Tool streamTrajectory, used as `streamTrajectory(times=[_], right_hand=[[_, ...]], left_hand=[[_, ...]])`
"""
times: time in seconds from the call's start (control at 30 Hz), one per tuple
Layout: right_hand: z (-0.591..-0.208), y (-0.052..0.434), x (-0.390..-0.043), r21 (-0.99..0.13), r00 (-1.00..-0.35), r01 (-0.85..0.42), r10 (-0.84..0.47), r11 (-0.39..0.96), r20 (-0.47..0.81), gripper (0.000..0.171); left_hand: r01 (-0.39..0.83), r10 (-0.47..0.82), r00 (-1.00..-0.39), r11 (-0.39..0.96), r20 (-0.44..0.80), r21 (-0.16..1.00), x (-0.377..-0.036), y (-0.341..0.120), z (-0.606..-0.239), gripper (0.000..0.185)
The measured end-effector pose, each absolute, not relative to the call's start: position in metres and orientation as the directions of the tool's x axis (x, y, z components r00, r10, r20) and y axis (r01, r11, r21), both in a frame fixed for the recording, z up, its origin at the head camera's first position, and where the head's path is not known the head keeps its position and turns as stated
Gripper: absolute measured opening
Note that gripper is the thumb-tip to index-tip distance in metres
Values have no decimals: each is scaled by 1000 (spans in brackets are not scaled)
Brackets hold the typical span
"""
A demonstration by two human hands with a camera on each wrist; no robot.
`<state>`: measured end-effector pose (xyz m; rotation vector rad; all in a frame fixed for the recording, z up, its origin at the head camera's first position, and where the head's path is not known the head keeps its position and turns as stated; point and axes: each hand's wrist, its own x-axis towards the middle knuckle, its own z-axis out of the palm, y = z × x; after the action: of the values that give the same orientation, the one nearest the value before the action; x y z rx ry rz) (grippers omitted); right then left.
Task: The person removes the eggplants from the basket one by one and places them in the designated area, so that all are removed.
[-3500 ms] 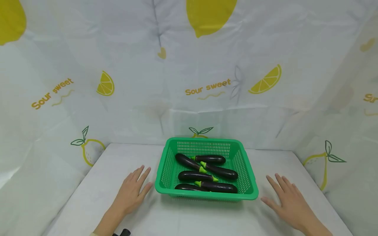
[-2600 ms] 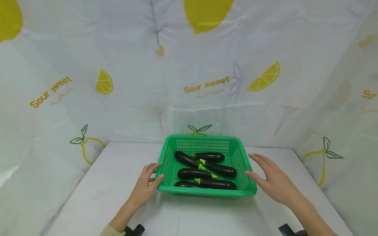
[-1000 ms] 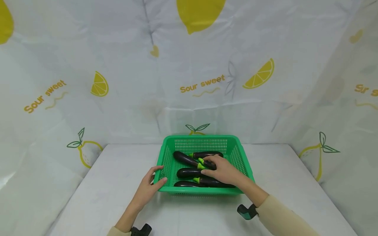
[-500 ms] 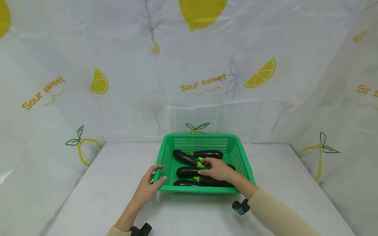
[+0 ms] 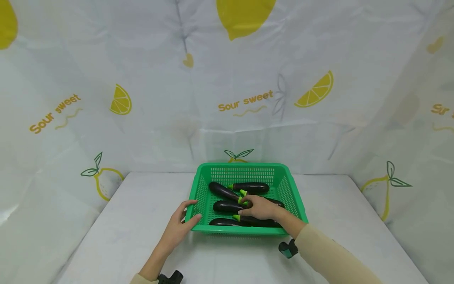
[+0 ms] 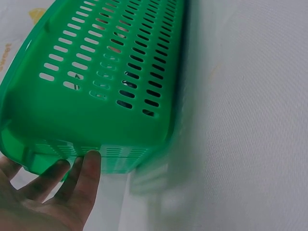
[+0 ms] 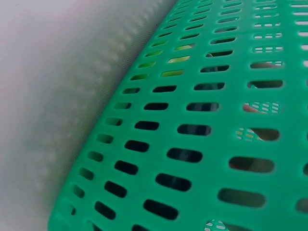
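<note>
A green slotted basket (image 5: pixel 244 167) stands mid-table with several dark purple eggplants in it, green caps mostly toward the middle. My right hand (image 5: pixel 261 207) reaches over the front rim. Its fingers curl round the middle-right eggplant (image 5: pixel 279 203) near its green cap (image 5: pixel 243 193), and the eggplant lies low in the basket. Beside it lie other eggplants (image 5: pixel 225 206). My left hand (image 5: pixel 180 225) holds the basket's front-left corner, thumb on the rim and fingers on the side wall. The left wrist view shows those fingers (image 6: pixel 86 168) against the basket (image 6: pixel 120 72). The right wrist view shows only the basket wall (image 7: pixel 216 120).
The white table (image 5: pixel 124 221) is walled at the back and both sides by a lemon-print cloth (image 5: pixel 244 104). Black camera mounts sit at my wrists (image 5: pixel 288 248). Bare table lies left, right and in front of the basket.
Both hands left the table beside the basket. The left took the front-left corner; the right went into the basket and in the last second shifted slightly left and nearer over the eggplants.
</note>
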<state>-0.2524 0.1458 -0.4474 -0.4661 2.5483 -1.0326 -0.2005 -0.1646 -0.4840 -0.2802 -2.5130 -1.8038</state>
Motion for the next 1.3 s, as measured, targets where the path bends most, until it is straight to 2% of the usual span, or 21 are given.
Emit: streamTrajectory(times=[0.43,0.7,0.83,1.3], right_hand=[[-447,151,-254,-740,-887,-244,-453,626,-90,31],[-434,155,-253,-799,-913,-255,-409,545,12,24],[-425,157,-252,-851,-920,-211,-392,481,7,25],[-391,180,-231,-859,-945,-217,-321,463,65,28]], left_hand=[[177,129,-981,300,144,937,-199,-162,-481,50],[179,126,-981,313,146,933,-199,-162,-482,51],[187,126,-980,324,154,927,-201,-162,-483,51],[165,117,-984,325,134,931,-199,-164,-483,52]])
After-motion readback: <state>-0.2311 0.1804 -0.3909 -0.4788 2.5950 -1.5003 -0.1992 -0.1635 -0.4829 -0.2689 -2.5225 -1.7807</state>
